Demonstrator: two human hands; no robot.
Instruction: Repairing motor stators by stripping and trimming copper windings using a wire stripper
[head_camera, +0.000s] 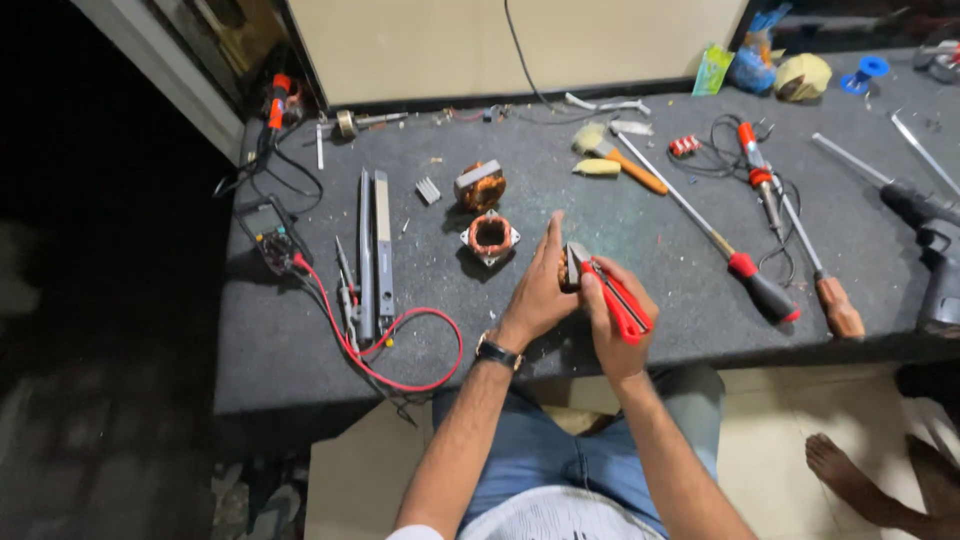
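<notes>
Lighting uneven. Surface is moderately lit from above and slightly behind the camera; its grey top shows grain and mild noise. Left third of the frame drops to near black, no detail in there. Hands are well exposed, sharp enough, and cast a soft dark shadow on the surface just below them. Coils throw short shadows toward lower left. Pale wall panel at top is the brightest area, flat, not blown out. Floor tiles at lower right are bright too. Wide-angle bend: surface edges curve and lean toward the corners. Far right tools look slightly soft. No strong glare.
</notes>
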